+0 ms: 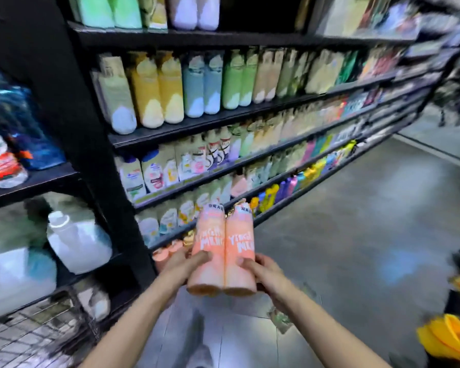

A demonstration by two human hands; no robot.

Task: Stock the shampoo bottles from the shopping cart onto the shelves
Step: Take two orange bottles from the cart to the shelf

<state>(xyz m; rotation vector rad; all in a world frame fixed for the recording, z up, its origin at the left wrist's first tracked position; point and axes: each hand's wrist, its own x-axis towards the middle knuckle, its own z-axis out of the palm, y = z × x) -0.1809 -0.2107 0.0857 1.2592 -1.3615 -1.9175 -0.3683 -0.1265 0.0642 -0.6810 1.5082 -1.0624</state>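
Shampoo bottles, two peach ones, side by side and touching, held out in front of the lowest shelf [170, 241]. My left hand [182, 264] grips the left bottle [209, 251], my right hand [260, 272] grips the right bottle [239, 251], thumbs across the fronts. Cart [24, 338] wire at lower left.

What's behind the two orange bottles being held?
Behind the orange bottles, more orange bottles stand on the bottom shelf. How many, the bottles and left hand hide.
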